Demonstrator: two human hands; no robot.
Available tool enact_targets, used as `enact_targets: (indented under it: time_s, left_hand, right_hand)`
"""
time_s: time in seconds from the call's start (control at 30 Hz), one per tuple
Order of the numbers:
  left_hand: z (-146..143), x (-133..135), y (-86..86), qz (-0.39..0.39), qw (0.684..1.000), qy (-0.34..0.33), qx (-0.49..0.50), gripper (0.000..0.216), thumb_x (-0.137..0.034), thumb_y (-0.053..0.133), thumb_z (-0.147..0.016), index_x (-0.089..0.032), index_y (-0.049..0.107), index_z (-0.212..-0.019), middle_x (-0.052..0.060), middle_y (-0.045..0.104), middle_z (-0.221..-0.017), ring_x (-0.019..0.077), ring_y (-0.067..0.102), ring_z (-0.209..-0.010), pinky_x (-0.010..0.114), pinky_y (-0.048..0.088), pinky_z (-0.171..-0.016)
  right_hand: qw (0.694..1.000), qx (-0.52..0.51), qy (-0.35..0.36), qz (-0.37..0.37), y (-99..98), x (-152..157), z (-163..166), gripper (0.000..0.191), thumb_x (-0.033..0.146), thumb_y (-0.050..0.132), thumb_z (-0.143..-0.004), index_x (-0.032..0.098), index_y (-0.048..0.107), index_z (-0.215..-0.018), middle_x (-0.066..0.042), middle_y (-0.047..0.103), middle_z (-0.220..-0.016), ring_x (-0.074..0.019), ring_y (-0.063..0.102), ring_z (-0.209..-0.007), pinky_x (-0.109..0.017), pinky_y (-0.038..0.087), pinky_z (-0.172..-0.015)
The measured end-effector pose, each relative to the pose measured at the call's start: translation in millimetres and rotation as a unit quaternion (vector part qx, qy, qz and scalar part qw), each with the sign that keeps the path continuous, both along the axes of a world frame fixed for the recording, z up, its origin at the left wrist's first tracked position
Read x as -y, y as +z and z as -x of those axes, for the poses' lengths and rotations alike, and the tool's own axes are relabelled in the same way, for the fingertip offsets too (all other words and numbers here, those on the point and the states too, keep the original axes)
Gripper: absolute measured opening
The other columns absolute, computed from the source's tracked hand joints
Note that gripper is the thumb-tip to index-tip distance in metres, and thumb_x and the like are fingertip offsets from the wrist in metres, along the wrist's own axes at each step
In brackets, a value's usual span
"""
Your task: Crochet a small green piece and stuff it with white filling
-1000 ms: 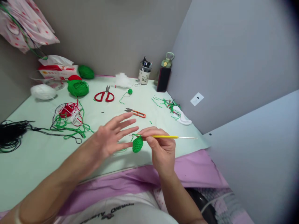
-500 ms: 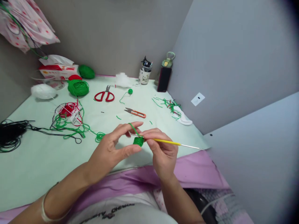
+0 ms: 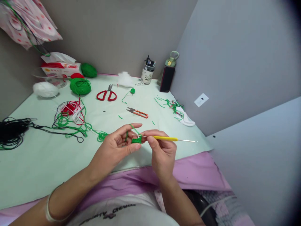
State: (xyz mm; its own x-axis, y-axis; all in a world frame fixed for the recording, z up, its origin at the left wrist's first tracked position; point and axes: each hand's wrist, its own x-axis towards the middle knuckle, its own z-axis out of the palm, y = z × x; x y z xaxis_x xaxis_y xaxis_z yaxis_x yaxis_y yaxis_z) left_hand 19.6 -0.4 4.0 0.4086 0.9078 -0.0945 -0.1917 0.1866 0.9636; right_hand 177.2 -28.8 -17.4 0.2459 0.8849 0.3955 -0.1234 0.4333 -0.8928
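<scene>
Between the thumb and fingers of my left hand point(image 3: 118, 142) is a small green crochet piece point(image 3: 135, 140). A strand of green yarn point(image 3: 134, 128) runs taut from the piece up over my raised left index finger. My right hand point(image 3: 163, 150) is closed round the yellow handle of a double-ended crochet hook point(image 3: 166, 138). The hook's left metal end reaches to the top edge of the piece, and its tip shows just past it, near my left fingers. Its other thin end points out to the right.
Orange thread snips point(image 3: 138, 113) and red-handled scissors point(image 3: 107, 94) lie beyond my hands. Tangled yarn point(image 3: 72, 114), a green ball point(image 3: 80, 86) and black yarn point(image 3: 14, 133) are to the left. At the back stand a cup of tools point(image 3: 147, 75) and a phone point(image 3: 167, 79) against a bottle point(image 3: 171, 61).
The hook has shifted left, and its tip now shows past the piece. My left thumb and fingers have closed onto the green piece, which is tilted differently. The view has moved slightly.
</scene>
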Motion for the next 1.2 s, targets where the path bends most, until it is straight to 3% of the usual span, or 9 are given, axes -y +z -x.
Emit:
enact_targets:
  time_s: [0.2,0.4,0.83,1.1,1.2]
  left_hand:
    - [-1,0,-2.7,-0.011,0.999,0.035,-0.012,0.038,-0.034,0.082,-0.088,-0.033,0.076,-0.126,-0.002,0.066,-0.093,0.0125,0.057,-0.083,0.023,0.048,-0.072]
    - [1,0,-2.2,0.027,0.999,0.035,0.030,0.035,-0.032,0.083,-0.087,-0.030,0.079,-0.122,-0.002,0.062,-0.088,0.0117,0.052,-0.076,0.023,0.044,-0.065]
    - [3,0,-2.9,0.024,0.999,0.028,0.012,0.033,-0.032,0.080,-0.089,-0.032,0.079,-0.122,-0.001,0.062,-0.091,0.0130,0.050,-0.077,0.025,0.042,-0.069]
    - [9,-4,-2.7,-0.040,0.998,0.009,-0.049,0.034,-0.030,0.077,-0.090,-0.032,0.079,-0.124,-0.001,0.064,-0.089,0.0151,0.052,-0.076,0.027,0.044,-0.072]
    - [13,-5,-0.4,-0.049,0.996,-0.016,-0.069,0.032,-0.030,0.080,-0.088,-0.032,0.081,-0.120,-0.001,0.063,-0.085,0.0149,0.052,-0.074,0.027,0.045,-0.072]
  right_hand:
    - [0.999,0.023,0.021,-0.009,0.7,-2,-5,0.019,0.030,0.063,-0.103,0.026,0.081,-0.101,-0.003,0.076,-0.097,-0.0155,0.072,-0.083,-0.031,0.060,-0.077]
    - [0.998,-0.048,-0.017,-0.033,1.4,-2,-8,0.025,0.032,0.056,-0.107,0.025,0.079,-0.098,-0.001,0.074,-0.093,-0.0143,0.075,-0.077,-0.031,0.062,-0.074]
    - [0.999,-0.021,0.025,-0.031,2.2,0,-7,0.024,0.031,0.058,-0.106,0.023,0.079,-0.098,-0.002,0.073,-0.091,-0.0144,0.075,-0.079,-0.030,0.064,-0.075]
    - [0.998,0.049,0.031,-0.026,6.8,1,-14,0.025,0.030,0.057,-0.105,0.023,0.079,-0.095,-0.003,0.074,-0.088,-0.0174,0.073,-0.079,-0.035,0.062,-0.073]
    - [0.996,0.062,0.063,-0.017,7.6,-2,-20,0.024,0.031,0.059,-0.104,0.022,0.078,-0.093,-0.003,0.074,-0.086,-0.0175,0.073,-0.077,-0.035,0.061,-0.073]
